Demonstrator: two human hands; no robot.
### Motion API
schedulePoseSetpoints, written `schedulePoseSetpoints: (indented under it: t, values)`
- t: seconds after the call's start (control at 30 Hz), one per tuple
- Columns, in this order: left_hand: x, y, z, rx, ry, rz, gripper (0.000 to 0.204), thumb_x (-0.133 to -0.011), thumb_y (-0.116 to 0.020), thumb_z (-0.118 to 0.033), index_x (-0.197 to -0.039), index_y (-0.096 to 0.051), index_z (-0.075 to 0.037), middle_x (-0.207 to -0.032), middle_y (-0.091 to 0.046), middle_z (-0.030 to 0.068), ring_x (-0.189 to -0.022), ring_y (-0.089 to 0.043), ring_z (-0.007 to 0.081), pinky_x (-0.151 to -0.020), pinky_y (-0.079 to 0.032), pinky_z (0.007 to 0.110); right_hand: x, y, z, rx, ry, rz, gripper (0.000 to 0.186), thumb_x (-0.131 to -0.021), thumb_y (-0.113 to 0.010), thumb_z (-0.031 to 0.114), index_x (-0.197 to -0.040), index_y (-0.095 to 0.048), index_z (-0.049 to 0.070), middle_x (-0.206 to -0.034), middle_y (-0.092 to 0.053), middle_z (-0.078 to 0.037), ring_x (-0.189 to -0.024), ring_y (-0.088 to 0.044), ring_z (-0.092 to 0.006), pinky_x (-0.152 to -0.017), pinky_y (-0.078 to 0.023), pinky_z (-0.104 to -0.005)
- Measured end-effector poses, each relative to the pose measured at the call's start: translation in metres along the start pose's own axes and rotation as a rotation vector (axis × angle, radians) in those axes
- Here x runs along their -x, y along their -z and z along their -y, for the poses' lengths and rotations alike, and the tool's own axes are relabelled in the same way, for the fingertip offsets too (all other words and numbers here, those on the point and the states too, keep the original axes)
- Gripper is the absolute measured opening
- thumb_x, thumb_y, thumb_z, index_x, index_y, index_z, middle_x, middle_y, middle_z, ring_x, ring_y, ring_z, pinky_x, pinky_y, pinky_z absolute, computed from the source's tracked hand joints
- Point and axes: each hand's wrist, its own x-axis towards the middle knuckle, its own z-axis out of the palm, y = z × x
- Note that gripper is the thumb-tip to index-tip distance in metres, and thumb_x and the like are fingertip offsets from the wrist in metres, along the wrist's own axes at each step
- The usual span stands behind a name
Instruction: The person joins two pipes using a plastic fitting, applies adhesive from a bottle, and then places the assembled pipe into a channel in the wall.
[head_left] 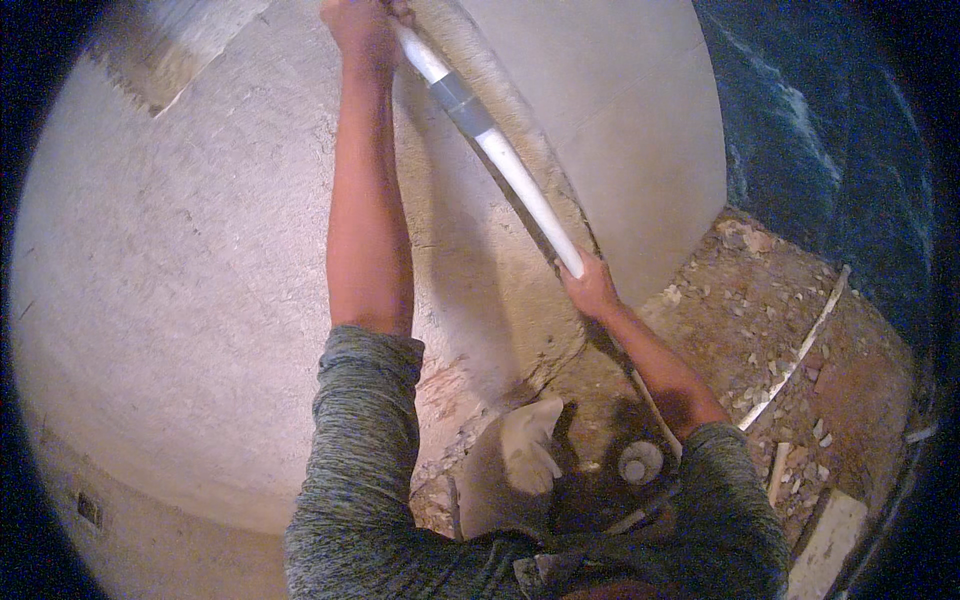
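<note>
A long white pipe (525,180) with a grey band (460,105) round its upper part slants across the plastered wall, along a dark groove or gap. My right hand (592,287) is closed round the pipe's lower end. At the top edge of the picture, my left hand (362,30) is closed at the pipe's upper end; the picture's edge cuts off part of this hand. Both arms are stretched out, the left higher than the right.
Rubble (750,290) covers the floor at right, with a thin pale strip (795,345) and a pale board (832,530). A dark blue-green marbled surface (820,150) stands at upper right. A small dark wall box (89,508) sits lower left. Below my arms lie a pale glove-like item (530,455) and a round pale object (640,462).
</note>
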Motion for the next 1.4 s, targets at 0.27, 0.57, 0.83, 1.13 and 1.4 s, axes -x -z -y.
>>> schedulePoseSetpoints:
  t: [0.27, 0.57, 0.83, 1.13, 1.4]
  values:
    - [0.027, -0.009, -0.019, 0.025, -0.002, -0.036, 0.023, -0.099, -0.053, -0.029, -0.082, -0.055, -0.014, -0.068, -0.050, -0.0013, -0.055, -0.048, 0.0110, -0.052, -0.041, 0.028, 0.013, 0.002, 0.000, -0.041, -0.075, 0.054, 0.022, -0.087, -0.068, 0.015, -0.100, -0.065, -0.003, -0.077, -0.066, -0.019, -0.072, -0.067, -0.0281, -0.069, -0.052, -0.0395]
    - [0.010, -0.007, 0.012, -0.314, -0.004, -0.205, 0.036, -0.097, -0.058, -0.033, -0.108, -0.063, 0.001, -0.095, -0.065, 0.0132, -0.092, -0.062, 0.0247, -0.081, -0.048, 0.036, -0.010, 0.007, 0.009, 0.010, -0.095, 0.065, 0.034, -0.089, -0.071, 0.031, -0.091, -0.066, -0.003, -0.068, -0.063, -0.017, -0.063, -0.061, -0.0213, -0.063, -0.049, -0.0408]
    - [0.018, 0.014, 0.025, -0.858, -0.199, 0.122, 0.044, -0.094, -0.062, -0.034, -0.120, -0.060, 0.002, -0.105, -0.066, 0.0201, -0.099, -0.063, 0.0256, -0.088, -0.049, 0.039, -0.018, 0.009, -0.026, -0.004, -0.165, 0.177, 0.035, -0.088, -0.072, 0.032, -0.091, -0.067, -0.003, -0.067, -0.062, -0.012, -0.063, -0.058, -0.0210, -0.063, -0.049, -0.0413]
    - [0.028, 0.018, 0.008, -1.154, -0.693, 0.274, 0.031, -0.085, -0.070, -0.014, -0.112, -0.063, -0.001, -0.110, -0.062, 0.0189, -0.103, -0.061, 0.0353, -0.091, -0.048, 0.042, -0.024, -0.009, -0.061, 0.042, -0.186, 0.257, 0.028, -0.087, -0.074, 0.025, -0.103, -0.070, 0.001, -0.088, -0.072, -0.017, -0.081, -0.069, -0.0233, -0.075, -0.053, -0.0397]
    - [0.030, 0.020, 0.003, -1.140, -0.807, 0.473, 0.030, -0.084, -0.064, -0.004, -0.114, -0.063, -0.005, -0.109, -0.058, 0.0188, -0.107, -0.056, 0.0400, -0.096, -0.046, 0.044, -0.022, -0.009, -0.048, 0.009, -0.145, 0.294, 0.041, -0.085, -0.074, 0.034, -0.109, -0.065, 0.002, -0.093, -0.070, -0.019, -0.087, -0.068, -0.0329, -0.079, -0.053, -0.0438]
